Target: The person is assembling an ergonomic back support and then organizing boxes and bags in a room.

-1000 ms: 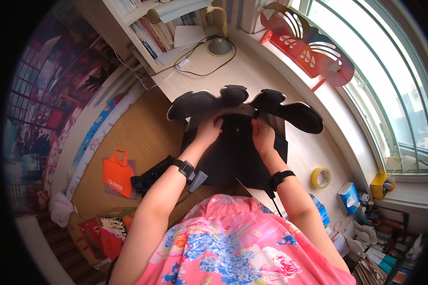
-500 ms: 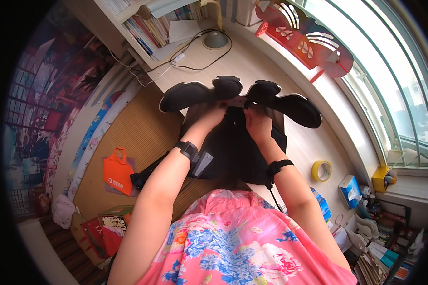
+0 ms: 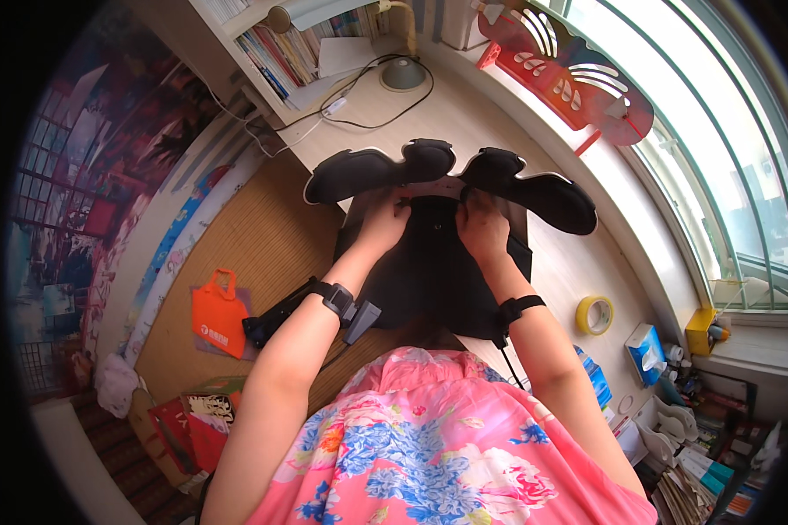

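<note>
Black cloth (image 3: 438, 271), which looks like a pair of shorts with a small button near its waistband, lies spread in front of me over a chair. The chair's split backrest (image 3: 359, 175) has black pads with white edges and stands just beyond the waistband. My left hand (image 3: 387, 220) is closed at the left end of the waistband. At the right end, my right hand (image 3: 483, 229) has its fingers curled over the cloth. Both hands' fingertips are partly hidden. Each wrist wears a black strap, and a grey device hangs by the left one.
A pale desk (image 3: 368, 131) with a lamp (image 3: 403, 74) and cables extends beyond the chair. Yellow tape (image 3: 594, 315) and a tissue box (image 3: 645, 354) lie to the right. On the floor at left are an orange bag (image 3: 218, 319) and red bags (image 3: 197, 429).
My left hand has drawn back slightly toward me and to the left. The fingers of my right hand have shifted a little along the waistband, which now shows more between the hands.
</note>
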Available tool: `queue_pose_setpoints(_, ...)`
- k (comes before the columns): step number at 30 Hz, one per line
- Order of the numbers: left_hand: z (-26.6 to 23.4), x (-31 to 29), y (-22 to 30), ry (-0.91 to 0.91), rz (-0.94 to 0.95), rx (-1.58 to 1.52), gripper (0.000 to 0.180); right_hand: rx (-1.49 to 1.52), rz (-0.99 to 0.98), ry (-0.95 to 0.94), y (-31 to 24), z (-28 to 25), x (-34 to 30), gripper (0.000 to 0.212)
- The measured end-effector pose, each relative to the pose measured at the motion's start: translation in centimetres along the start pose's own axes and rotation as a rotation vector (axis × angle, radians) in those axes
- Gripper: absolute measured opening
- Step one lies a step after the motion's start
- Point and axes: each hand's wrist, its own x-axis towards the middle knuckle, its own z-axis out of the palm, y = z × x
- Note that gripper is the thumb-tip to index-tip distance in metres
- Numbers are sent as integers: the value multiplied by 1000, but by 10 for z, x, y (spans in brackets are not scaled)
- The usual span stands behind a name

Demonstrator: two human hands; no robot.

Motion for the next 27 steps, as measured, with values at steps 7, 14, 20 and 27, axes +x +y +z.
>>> queue_pose_setpoints(7,-8,-18,7,111,67,-146,35,-93,-82,-68,-1,3,0,17)
queue_pose_setpoints(14,-23,-39,25,59,113,-227,38,-235,-79,-329,-6,-6,14,15)
queue_pose_setpoints(20,-28,-56,27,90,96,-254,39,-247,-218,-375,-11,-20,11,19)
queue_pose_setpoints(27,-33,-64,32,24,-8,-263,38,-193,16,-290,9,-9,10,26)
